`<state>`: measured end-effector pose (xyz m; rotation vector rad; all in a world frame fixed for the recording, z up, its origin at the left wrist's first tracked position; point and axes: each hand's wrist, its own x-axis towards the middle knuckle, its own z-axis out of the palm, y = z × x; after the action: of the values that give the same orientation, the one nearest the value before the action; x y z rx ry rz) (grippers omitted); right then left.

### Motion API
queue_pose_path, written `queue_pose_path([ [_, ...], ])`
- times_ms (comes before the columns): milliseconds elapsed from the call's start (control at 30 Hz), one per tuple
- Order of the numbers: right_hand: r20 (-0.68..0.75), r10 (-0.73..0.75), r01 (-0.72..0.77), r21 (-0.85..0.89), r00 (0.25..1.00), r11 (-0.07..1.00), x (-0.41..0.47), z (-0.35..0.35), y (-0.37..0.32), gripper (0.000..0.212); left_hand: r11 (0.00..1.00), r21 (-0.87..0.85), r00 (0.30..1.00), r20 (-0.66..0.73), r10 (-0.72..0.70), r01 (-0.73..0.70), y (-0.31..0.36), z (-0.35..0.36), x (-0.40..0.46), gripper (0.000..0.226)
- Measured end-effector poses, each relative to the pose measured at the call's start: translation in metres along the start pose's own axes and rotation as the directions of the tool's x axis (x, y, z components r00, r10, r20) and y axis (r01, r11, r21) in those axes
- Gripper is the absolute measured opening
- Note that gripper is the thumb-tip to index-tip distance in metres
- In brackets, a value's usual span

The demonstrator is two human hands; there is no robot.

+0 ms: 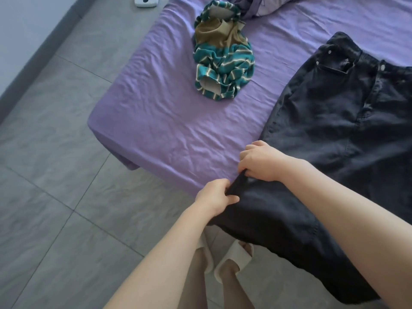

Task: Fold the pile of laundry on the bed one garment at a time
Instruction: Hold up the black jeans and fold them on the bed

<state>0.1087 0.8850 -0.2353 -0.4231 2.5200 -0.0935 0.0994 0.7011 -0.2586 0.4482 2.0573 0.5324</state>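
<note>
At the lower centre of the frame, one edge of a pair of black denim jeans (334, 121) is pinched by both hands. The left hand (215, 196) is curled round the dark cloth just off the near edge of the bed, and the right hand (259, 161) is clamped on the same edge a little higher, over the mattress. Each grip is pressed together on the fabric; neither is spread.

The jeans are laid across the right half of the purple-sheeted bed (169, 121), with the waistband, button and pockets seen toward the upper right and the leg end hung over the near edge toward the floor. No fold is yet seen in them, so this garment is judged to be only at its start.

Toward the upper centre, a crumpled teal-and-cream striped top with an olive panel (223, 61) is left unfolded, well apart from the jeans. Behind it, at the top edge, a bunched lilac cloth (252, 7) is seen; whether it is laundry or bedding cannot be told. No finished, folded garment is shown anywhere, so most of the task is judged to remain.
</note>
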Motion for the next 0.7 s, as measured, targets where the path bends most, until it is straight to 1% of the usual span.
queue_pose_path([
  [33,0.005,0.005,-0.005,0.001,1.000,1.000,0.000,0.000,0.000,0.023,0.999,0.035,1.000,-0.015,-0.001,0.002,0.001,-0.001,-0.001,0.031],
  [100,0.006,0.007,-0.007,0.011,1.000,1.000,0.000,0.000,0.001,0.019,1.000,0.016,1.000,-0.012,-0.016,0.016,0.004,-0.006,-0.004,0.030],
  [167,-0.021,0.004,-0.004,0.027,1.000,1.000,0.000,-0.002,0.001,0.009,0.999,0.016,0.999,0.010,-0.036,0.036,0.006,-0.011,-0.005,0.035],
  [200,-0.031,0.013,-0.011,0.039,0.999,0.999,0.000,-0.003,0.000,0.008,0.999,0.036,0.999,0.026,-0.038,0.037,0.008,-0.013,-0.007,0.037],
  [233,-0.037,0.025,-0.023,0.059,0.999,0.998,0.001,-0.005,0.000,0.010,0.999,0.017,0.998,0.052,-0.032,0.031,0.008,-0.013,-0.007,0.036],
  [300,-0.062,0.041,-0.036,0.081,0.997,0.996,0.001,-0.006,0.000,0.011,0.993,-0.113,0.991,0.130,-0.011,0.026,0.006,-0.015,-0.008,0.028],
  [333,-0.071,0.043,-0.037,0.086,0.997,0.996,0.000,-0.006,0.001,0.014,0.988,-0.150,0.986,0.169,-0.005,0.031,0.004,-0.017,-0.009,0.026],
  [433,-0.051,0.047,-0.039,0.153,0.998,0.987,-0.001,-0.005,0.003,0.019,0.987,-0.131,0.966,0.250,-0.058,0.093,-0.009,-0.020,-0.010,0.028],
  [500,-0.014,0.061,-0.057,0.191,0.998,0.980,0.001,-0.002,0.002,0.021,0.972,-0.169,0.947,0.303,-0.107,0.164,-0.018,-0.020,-0.011,0.033],
  [567,0.003,0.075,-0.074,0.165,0.997,0.983,0.005,0.003,-0.003,0.025,0.965,-0.177,0.930,0.346,-0.123,0.193,-0.023,-0.019,-0.011,0.036],
  [633,-0.029,0.096,-0.092,0.116,0.995,0.989,0.009,0.011,-0.009,0.029,0.968,-0.147,0.919,0.370,-0.135,0.202,-0.024,-0.017,-0.008,0.037],
  [700,-0.097,0.121,-0.112,0.097,0.988,0.989,0.010,0.020,-0.013,0.032,0.974,-0.098,0.915,0.372,-0.153,0.203,-0.024,-0.014,-0.006,0.040],
])
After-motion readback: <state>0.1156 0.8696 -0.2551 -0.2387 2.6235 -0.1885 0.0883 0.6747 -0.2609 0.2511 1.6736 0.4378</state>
